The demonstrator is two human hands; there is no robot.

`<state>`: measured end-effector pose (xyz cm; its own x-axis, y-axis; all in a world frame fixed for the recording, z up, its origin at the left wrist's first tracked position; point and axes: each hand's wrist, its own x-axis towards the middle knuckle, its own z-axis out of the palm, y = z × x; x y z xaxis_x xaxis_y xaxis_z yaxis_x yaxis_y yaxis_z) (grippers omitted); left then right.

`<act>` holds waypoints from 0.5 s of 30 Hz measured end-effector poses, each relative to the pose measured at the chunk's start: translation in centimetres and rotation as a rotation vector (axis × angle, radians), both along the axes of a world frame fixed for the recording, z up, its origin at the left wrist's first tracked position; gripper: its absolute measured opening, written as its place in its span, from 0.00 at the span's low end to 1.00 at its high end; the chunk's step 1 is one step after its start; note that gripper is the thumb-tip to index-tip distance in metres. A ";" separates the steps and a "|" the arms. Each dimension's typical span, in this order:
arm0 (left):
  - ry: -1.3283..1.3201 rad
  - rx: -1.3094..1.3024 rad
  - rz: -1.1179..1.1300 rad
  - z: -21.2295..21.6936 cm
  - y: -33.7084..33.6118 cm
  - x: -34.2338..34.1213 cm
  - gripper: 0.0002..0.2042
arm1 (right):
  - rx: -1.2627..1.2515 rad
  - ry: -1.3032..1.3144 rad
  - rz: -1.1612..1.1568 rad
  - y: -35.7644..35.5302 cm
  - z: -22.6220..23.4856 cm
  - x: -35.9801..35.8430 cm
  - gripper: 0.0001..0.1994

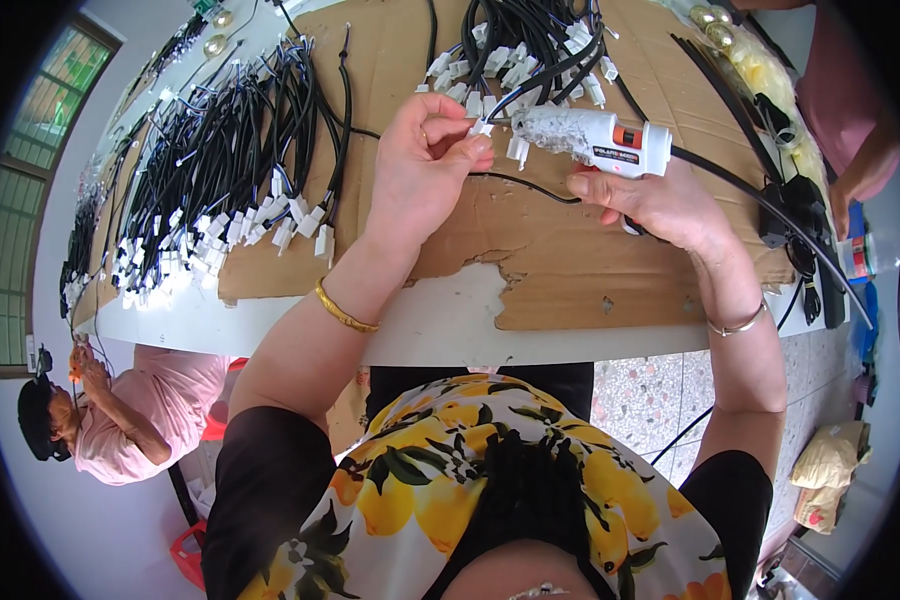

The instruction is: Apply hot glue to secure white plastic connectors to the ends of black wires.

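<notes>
My left hand [425,165] pinches a small white plug connector [483,127] on a black cable between thumb and fingertips, above the cardboard. My right hand [660,200] is closed around a white hot glue gun [605,140] that lies sideways with its nozzle end toward the connector. The nozzle end looks smeared with residue and sits close to the left fingertips. From the gun's rear a long black rod [760,198] curves down to the right. Some of the right fingers are hidden behind the gun.
Cardboard [590,290] covers much of the white table [435,335]. A big pile of black cables [240,140] with white connectors lies left; another cable bundle [520,45] lies beyond my hands. Black adapters [795,205] sit right. One person [150,410] works at left, another [850,100] at right.
</notes>
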<state>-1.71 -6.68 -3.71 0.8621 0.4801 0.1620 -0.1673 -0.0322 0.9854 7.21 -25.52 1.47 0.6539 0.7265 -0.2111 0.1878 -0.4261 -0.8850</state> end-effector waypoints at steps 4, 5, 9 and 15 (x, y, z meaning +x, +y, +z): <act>0.005 -0.016 -0.011 0.0 0.2 -0.1 0.10 | -0.047 -0.057 0.003 0.5 1.4 0.0 0.12; -0.006 -0.023 -0.017 -0.1 0.3 -0.2 0.10 | -0.072 -0.103 0.025 0.7 1.8 0.1 0.12; -0.034 -0.033 -0.021 0.0 0.4 -0.1 0.11 | 0.006 -0.021 0.084 1.2 2.0 1.1 0.09; -0.041 0.000 0.001 -0.3 0.6 0.0 0.11 | -0.008 0.041 0.048 1.7 2.6 1.0 0.08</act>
<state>-1.73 -6.05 -4.06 0.8544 0.4809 0.1970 -0.2073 -0.0323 0.9777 8.18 -23.81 4.04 0.6087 0.7553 -0.2430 0.1722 -0.4247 -0.8888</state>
